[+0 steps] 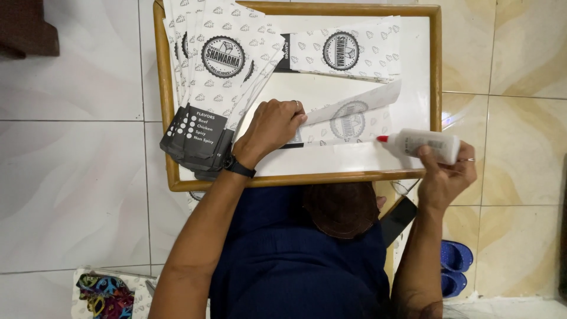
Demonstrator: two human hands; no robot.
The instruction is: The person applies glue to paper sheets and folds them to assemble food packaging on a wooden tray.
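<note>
A white glue bottle (426, 145) is held in the right hand (446, 177), red tip pointing left. The paper sheet (348, 118) lies just left of that tip, long side left-to-right, pressed flat on the desk (434, 71) by the left hand (269, 127).

White glue bottle (428, 145) w/ red tip; white paper bags (221, 56), grey leaf print, black ends.
</note>
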